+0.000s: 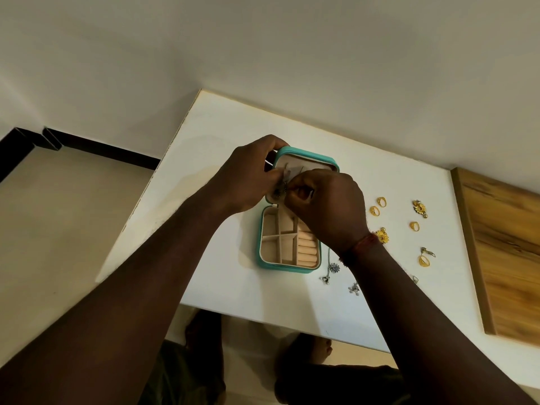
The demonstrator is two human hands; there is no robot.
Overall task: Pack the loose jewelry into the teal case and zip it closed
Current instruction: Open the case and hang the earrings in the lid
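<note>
The teal case (260, 244) lies open on the white table (222, 133), with beige compartments and ring rolls in its base and its lid (306, 157) raised at the far side. My left hand (248, 173) holds the lid's left edge. My right hand (327, 206) pinches a small silver piece (282, 190) against the lid's inner panel, where both hands meet. Loose gold rings (378, 206) and gold earrings (420, 207) lie to the right of the case. Silver pieces and a chain (333, 268) lie near its front right corner.
A wooden board (505, 252) lies along the table's right side. The wall runs close behind the table's far edge. The table's left edge drops to the floor, and its near edge sits above my knees.
</note>
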